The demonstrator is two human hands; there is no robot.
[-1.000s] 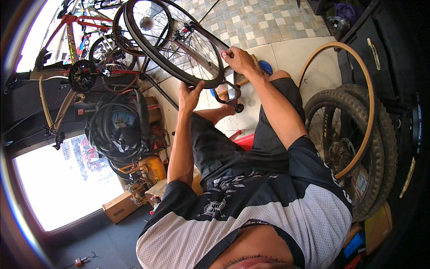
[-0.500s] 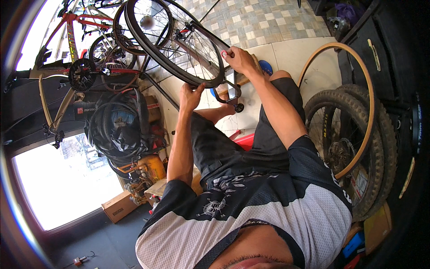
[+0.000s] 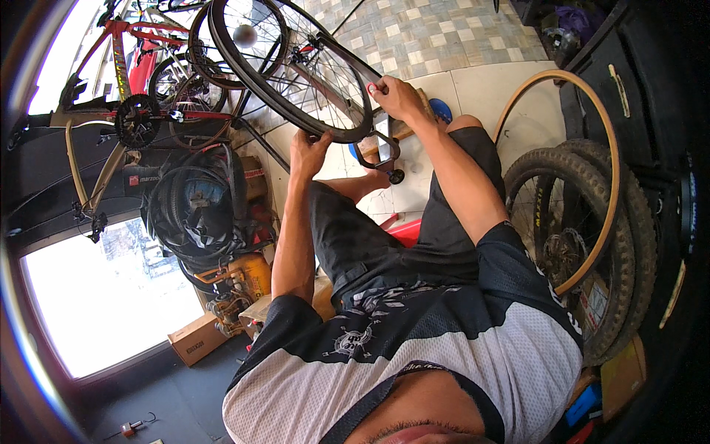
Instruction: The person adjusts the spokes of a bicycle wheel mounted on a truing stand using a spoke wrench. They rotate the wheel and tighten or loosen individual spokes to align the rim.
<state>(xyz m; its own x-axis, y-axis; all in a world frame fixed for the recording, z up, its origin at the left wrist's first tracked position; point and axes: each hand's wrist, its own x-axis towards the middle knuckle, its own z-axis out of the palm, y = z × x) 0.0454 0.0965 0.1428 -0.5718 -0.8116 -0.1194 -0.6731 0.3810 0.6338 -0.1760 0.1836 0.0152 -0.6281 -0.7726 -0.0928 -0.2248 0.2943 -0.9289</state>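
We hold a black bicycle wheel (image 3: 296,70) out in front of us, over our knees, with both hands on its rim. Our left hand (image 3: 309,152) closes around the lowest part of the rim, fingers wrapped over the edge, which steadies the wheel from below. Our right hand (image 3: 396,96) pinches the rim on the wheel's right side, thumb and fingers narrowed on a small reddish bit there; what that bit is, we cannot tell. With one hand low and one at the side, the wheel stays tilted away from us and its spokes stay clear of our legs.

Just below the wheel, between our knees, stands a small dark stand (image 3: 377,152) with little round feet, probably kept close so the wheel can rest in it. A blue disc (image 3: 441,111) lies on the tiled floor (image 3: 444,33) just right of the wheel. Left of the wheel, a red bicycle frame (image 3: 118,44) and a cream frame (image 3: 103,166) hang along the wall, with a bundle of black tyres (image 3: 196,211) beneath them. Well right of the wheel, knobbly tyres (image 3: 584,244) and a tan hoop (image 3: 592,140) lean against dark shelving, out of reach.
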